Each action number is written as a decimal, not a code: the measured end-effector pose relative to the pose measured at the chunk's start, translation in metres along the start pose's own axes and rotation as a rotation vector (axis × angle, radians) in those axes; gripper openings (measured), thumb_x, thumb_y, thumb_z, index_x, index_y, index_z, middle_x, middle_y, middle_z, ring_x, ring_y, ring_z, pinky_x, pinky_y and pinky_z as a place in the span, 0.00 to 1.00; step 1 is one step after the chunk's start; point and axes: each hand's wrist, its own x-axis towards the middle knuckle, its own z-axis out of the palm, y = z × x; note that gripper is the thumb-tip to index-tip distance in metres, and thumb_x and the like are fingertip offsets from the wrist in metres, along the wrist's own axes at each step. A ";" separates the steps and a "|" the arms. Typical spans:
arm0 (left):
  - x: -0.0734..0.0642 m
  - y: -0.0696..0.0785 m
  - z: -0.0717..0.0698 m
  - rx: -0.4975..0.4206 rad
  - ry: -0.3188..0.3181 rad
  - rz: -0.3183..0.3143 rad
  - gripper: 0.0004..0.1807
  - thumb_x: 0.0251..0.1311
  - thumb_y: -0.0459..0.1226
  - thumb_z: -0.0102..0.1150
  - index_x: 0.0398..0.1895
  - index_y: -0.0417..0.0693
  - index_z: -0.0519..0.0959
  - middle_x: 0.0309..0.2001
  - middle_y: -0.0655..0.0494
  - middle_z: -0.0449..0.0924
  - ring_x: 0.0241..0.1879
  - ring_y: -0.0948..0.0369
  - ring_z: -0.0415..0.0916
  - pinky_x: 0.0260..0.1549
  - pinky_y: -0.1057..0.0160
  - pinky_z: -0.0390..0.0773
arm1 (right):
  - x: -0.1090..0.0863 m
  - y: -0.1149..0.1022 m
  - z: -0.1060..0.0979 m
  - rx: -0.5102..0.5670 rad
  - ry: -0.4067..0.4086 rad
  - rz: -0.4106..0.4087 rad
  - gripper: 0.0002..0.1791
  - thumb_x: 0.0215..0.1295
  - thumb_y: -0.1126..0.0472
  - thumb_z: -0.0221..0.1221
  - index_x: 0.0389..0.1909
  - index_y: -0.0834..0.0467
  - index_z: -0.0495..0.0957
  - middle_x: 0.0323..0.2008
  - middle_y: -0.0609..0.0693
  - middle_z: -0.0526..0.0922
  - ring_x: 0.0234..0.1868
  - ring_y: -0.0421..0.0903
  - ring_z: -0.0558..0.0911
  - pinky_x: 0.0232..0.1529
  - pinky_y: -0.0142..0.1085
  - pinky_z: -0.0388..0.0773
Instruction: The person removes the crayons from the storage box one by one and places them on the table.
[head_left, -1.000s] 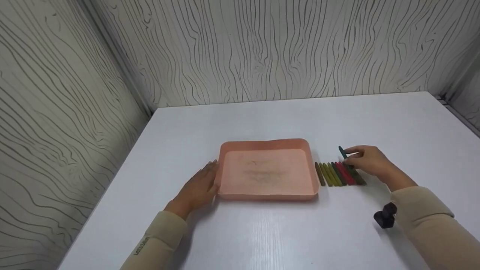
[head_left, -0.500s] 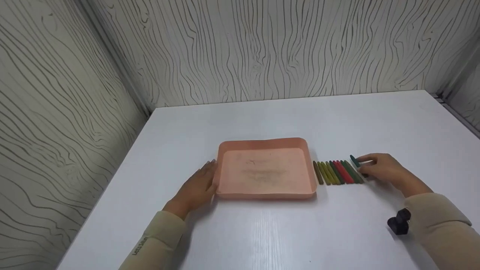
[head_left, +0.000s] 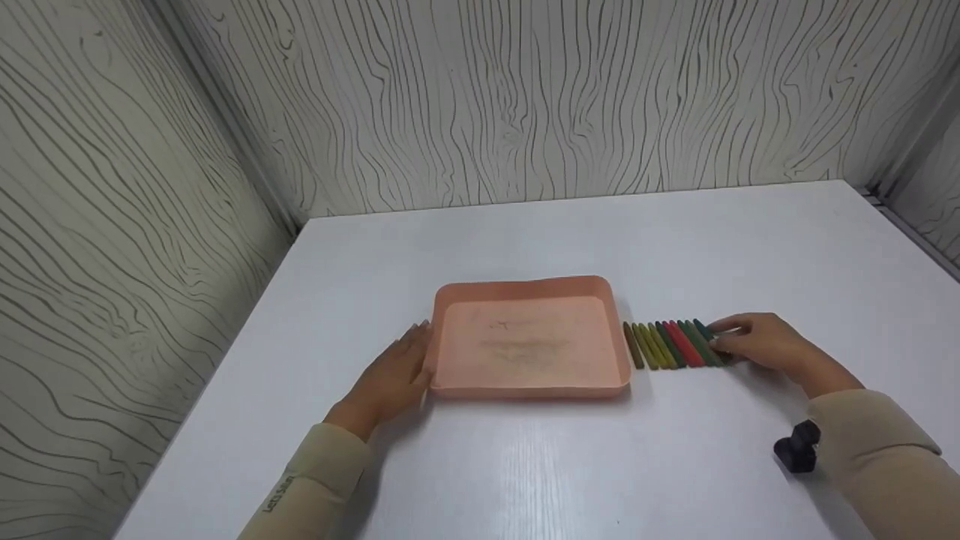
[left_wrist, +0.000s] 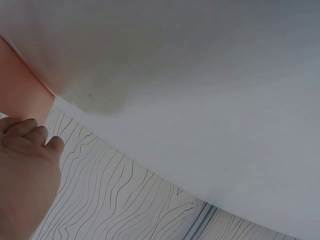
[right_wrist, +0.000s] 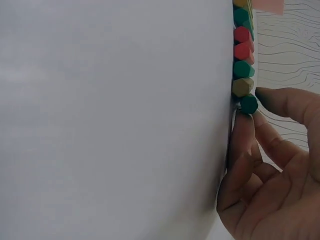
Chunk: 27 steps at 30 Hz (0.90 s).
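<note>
A row of crayons (head_left: pixel 656 346) in brown, olive, green and red lies side by side just right of a shallow pink tray (head_left: pixel 531 391). At the row's right end my right hand (head_left: pixel 769 345) pinches a dark green crayon (right_wrist: pixel 248 104) between thumb and fingers, close against its olive neighbour (right_wrist: pixel 243 87). The right wrist view shows the crayons' six-sided ends. My left hand (head_left: pixel 390 379) rests with its fingers extended along the tray's left side; in the left wrist view its fingertips (left_wrist: pixel 35 131) sit right at the pink wall.
Everything stands on a white table (head_left: pixel 525 465) backed by wood-grain patterned panels (head_left: pixel 510 105). A small black object (head_left: pixel 797 448) shows beside my right sleeve (head_left: pixel 874 427). Dark smudges mark the tray's floor.
My right hand has carried the green crayon rightward from above the row and lowered it to the row's right end. The left hand stays at the tray.
</note>
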 end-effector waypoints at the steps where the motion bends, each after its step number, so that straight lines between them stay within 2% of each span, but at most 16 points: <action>1: 0.000 0.000 0.000 0.000 0.002 0.003 0.31 0.73 0.47 0.35 0.75 0.46 0.50 0.74 0.54 0.48 0.73 0.56 0.43 0.69 0.55 0.48 | 0.000 0.000 0.000 -0.002 -0.001 0.001 0.32 0.65 0.51 0.56 0.61 0.71 0.68 0.56 0.76 0.68 0.49 0.62 0.74 0.38 0.40 0.76; 9: 0.001 0.001 0.001 0.009 0.008 0.012 0.31 0.73 0.46 0.35 0.75 0.46 0.51 0.74 0.55 0.48 0.73 0.57 0.43 0.68 0.57 0.49 | -0.003 -0.002 -0.003 -0.004 -0.012 0.004 0.33 0.66 0.49 0.56 0.62 0.70 0.67 0.57 0.77 0.66 0.49 0.61 0.75 0.40 0.42 0.76; 15: 0.003 0.000 0.000 0.018 0.006 0.041 0.31 0.73 0.47 0.36 0.75 0.43 0.51 0.74 0.52 0.49 0.72 0.55 0.44 0.68 0.55 0.50 | -0.004 -0.005 -0.007 0.024 -0.009 0.032 0.34 0.66 0.49 0.56 0.63 0.70 0.66 0.57 0.74 0.68 0.46 0.54 0.77 0.38 0.38 0.76; 20: 0.003 0.003 -0.002 -0.002 -0.005 0.054 0.32 0.74 0.48 0.36 0.75 0.42 0.49 0.74 0.50 0.48 0.73 0.54 0.44 0.68 0.53 0.50 | -0.003 -0.016 -0.011 0.059 -0.018 0.022 0.34 0.66 0.49 0.56 0.64 0.69 0.65 0.58 0.72 0.69 0.51 0.59 0.77 0.46 0.48 0.77; 24: 0.009 0.011 -0.010 0.008 -0.004 0.055 0.34 0.73 0.49 0.36 0.75 0.41 0.48 0.74 0.50 0.47 0.73 0.55 0.43 0.68 0.54 0.50 | -0.003 -0.033 -0.015 0.076 -0.023 -0.014 0.34 0.68 0.48 0.55 0.65 0.68 0.64 0.59 0.71 0.69 0.55 0.63 0.74 0.53 0.57 0.73; 27: 0.017 0.027 -0.022 0.039 0.023 0.028 0.35 0.72 0.51 0.36 0.75 0.41 0.48 0.74 0.50 0.47 0.73 0.55 0.42 0.69 0.56 0.49 | -0.003 -0.051 -0.017 0.085 -0.004 -0.051 0.33 0.69 0.48 0.54 0.65 0.68 0.64 0.58 0.70 0.70 0.56 0.64 0.73 0.54 0.58 0.71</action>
